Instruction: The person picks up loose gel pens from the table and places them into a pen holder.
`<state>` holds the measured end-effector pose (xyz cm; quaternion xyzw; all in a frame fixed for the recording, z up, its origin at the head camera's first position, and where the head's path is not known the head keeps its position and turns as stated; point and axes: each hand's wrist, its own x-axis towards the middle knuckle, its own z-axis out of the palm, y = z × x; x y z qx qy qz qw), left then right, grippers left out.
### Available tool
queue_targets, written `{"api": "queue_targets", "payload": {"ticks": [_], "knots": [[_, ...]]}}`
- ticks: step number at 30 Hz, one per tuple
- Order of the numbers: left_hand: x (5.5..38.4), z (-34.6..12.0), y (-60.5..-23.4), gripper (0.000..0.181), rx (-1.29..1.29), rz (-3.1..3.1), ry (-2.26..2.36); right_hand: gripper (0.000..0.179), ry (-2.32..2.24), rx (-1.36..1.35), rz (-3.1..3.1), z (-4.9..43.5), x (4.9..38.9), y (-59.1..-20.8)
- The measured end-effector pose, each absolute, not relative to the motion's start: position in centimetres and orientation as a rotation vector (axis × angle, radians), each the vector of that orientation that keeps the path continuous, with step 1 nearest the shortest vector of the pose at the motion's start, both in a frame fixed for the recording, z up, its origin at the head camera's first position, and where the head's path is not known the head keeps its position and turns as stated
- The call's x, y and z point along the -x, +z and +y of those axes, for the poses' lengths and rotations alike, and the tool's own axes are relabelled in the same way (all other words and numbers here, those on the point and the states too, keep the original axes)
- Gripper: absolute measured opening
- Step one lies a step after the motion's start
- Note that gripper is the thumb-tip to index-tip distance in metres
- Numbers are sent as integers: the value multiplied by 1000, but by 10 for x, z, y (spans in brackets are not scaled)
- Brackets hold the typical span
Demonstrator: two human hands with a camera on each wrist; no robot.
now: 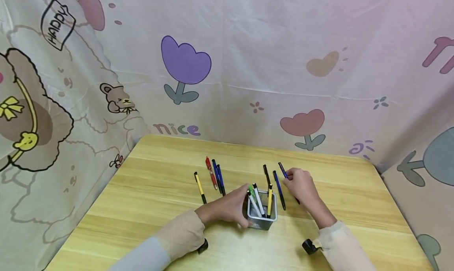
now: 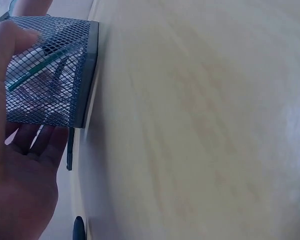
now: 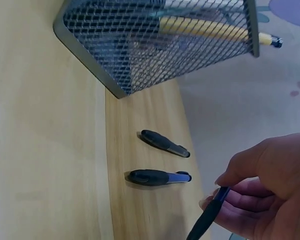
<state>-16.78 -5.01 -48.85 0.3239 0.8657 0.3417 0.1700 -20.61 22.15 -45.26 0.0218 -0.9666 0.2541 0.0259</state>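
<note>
My left hand (image 1: pixel 227 208) holds a silver wire-mesh pen holder (image 1: pixel 260 224) from its left side; in the left wrist view the thumb lies across the mesh wall (image 2: pixel 45 107). White pens (image 1: pixel 259 200), a green pen (image 1: pixel 252 191) and a yellow pen (image 1: pixel 270 202) stand inside, leaning. To the right of the holder, my right hand (image 1: pixel 302 187) pinches a blue pen (image 1: pixel 282 169) between thumb and fingers, its dark grip (image 3: pixel 205 221) pointing down in the right wrist view. Between holder and right hand lie another blue pen (image 1: pixel 279 190) and a black pen (image 1: pixel 266 174).
Left of the holder lie a yellow pen (image 1: pixel 200 187), a red pen (image 1: pixel 211 171) and blue pens (image 1: pixel 221 179) on the wooden table (image 1: pixel 159 156). A patterned cloth (image 1: pixel 241 66) hangs behind the table. Black devices (image 1: pixel 309 247) sit at both wrists.
</note>
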Motion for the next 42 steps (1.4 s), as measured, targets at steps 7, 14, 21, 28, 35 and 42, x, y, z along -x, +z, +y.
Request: {"api": "queue_targets", "payload": {"ticks": [7, 14, 21, 28, 35, 42], "knots": [[171, -49, -489, 108, -953, 2457, 992, 23, 857, -98, -2939, 221, 192, -442], [172, -49, -489, 101, -967, 2458, 1023, 21, 934, -134, -2853, 218, 179, -429], [172, -48, -491, 88, -982, 2424, 1066, 21, 1069, -184, -2729, 213, 160, -408], [171, -48, -492, 106, -968, 2451, 1038, 22, 1200, -188, -2594, 211, 140, -390], [170, -48, -491, 98, -974, 2449, 1040, 17, 1433, -241, -2475, 204, 127, -384], [168, -46, -490, 119, -960, 2457, 1001, 13, 1545, -278, -2448, 196, 121, -391]]}}
